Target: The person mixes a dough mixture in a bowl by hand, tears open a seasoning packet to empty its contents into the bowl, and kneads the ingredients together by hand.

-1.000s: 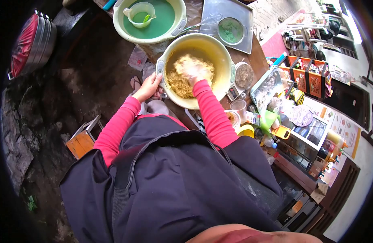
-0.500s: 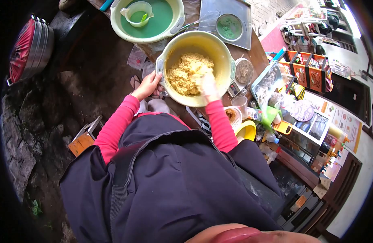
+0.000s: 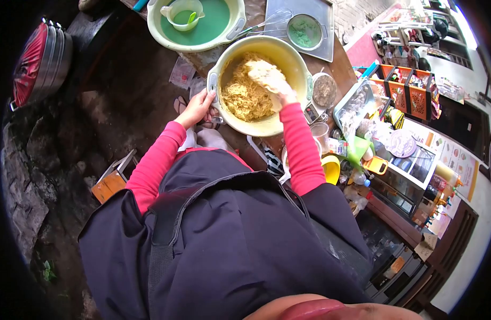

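A pale yellow basin (image 3: 294,63) with side handles holds a shaggy yellow dough-like mixture (image 3: 245,100). My left hand (image 3: 198,109) is closed on the basin's left handle, thumb up by the rim. Down inside the basin, my right hand (image 3: 277,84) reaches into the far right part of the mixture. It looks pale and coated or gloved, and its fingers are blurred and partly hidden.
Behind stands a basin of green liquid (image 3: 216,26) with a small pitcher (image 3: 182,13) in it. A whisk (image 3: 274,18) and a sieve (image 3: 305,33) rest on a metal tray (image 3: 325,50). A kitchen scale (image 3: 311,113), yellow bowl (image 3: 331,169) and orange crates (image 3: 400,90) crowd the right.
My right hand has moved from the near right side of the mixture up toward its far side. The basin has shifted slightly up and right, with my left hand still on it.
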Demonstrator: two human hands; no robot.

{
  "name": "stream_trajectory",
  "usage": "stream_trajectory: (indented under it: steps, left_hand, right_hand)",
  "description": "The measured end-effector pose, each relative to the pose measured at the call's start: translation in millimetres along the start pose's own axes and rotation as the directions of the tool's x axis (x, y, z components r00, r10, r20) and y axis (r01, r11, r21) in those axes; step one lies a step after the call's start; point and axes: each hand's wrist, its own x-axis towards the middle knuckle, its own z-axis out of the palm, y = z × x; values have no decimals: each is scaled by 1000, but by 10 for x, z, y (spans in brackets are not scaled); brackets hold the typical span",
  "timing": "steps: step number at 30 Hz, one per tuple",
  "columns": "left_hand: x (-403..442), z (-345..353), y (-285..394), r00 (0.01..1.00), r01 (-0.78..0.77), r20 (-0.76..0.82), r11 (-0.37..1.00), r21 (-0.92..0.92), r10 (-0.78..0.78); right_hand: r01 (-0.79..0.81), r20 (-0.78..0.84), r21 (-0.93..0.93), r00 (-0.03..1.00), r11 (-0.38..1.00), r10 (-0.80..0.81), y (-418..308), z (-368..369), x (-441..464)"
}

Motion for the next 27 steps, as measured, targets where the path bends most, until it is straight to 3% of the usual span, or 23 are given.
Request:
stream_trajectory:
  steps: [2, 4, 8, 11, 13, 15, 18, 20, 22, 24, 26, 27]
  left_hand:
    - [6, -4, -5, 1000, -10, -3, 1000, -15, 10]
    - [3, -1, 6, 1000, 15, 15, 999, -41, -14]
    - [13, 11, -39, 998, 26, 52, 994, -109, -20]
    - [20, 26, -55, 997, 25, 73, 980, -199, -10]
    - [37, 46, -89, 997, 15, 74, 976, -218, 1]
    - [31, 71, -105, 997, -12, 67, 972, -236, 28]
    - [25, 99, -99, 998, -24, 47, 965, -261, 37]
    - [14, 109, -91, 999, -15, 43, 968, -251, 26]
    - [26, 110, -107, 999, 8, 43, 968, -250, 3]
    - [17, 109, -85, 999, 7, 42, 970, -244, 3]
    - [5, 111, -65, 999, 15, 47, 972, -235, -4]
    - [2, 119, -69, 999, 20, 45, 969, -246, -9]
  right_hand:
    - [86, -48, 152, 996, 985, -80, -359, -234, -279]
    - [152, -117, 157, 984, 976, -134, -568, -436, -435]
    - [121, -280, -225, 942, 967, -183, -409, -523, -382]
    - [-80, -144, -554, 990, 829, -1, 283, -338, -352]
    - [-121, -69, -733, 992, 669, 103, 525, -191, -521]
    - [-122, -21, -811, 984, 572, 179, 680, -131, -720]
    - [-145, 6, -821, 965, 552, 262, 816, -72, -877]
    - [-174, 14, -767, 958, 617, 287, 837, 56, -890]
    - [-204, 48, -561, 960, 803, 277, 739, 256, -848]
    - [-244, 107, -180, 958, 953, 266, 560, 478, -774]
    - [-307, 180, 278, 947, 910, 265, 322, 710, -684]
    - [-322, 190, 402, 945, 857, 266, 198, 794, -661]
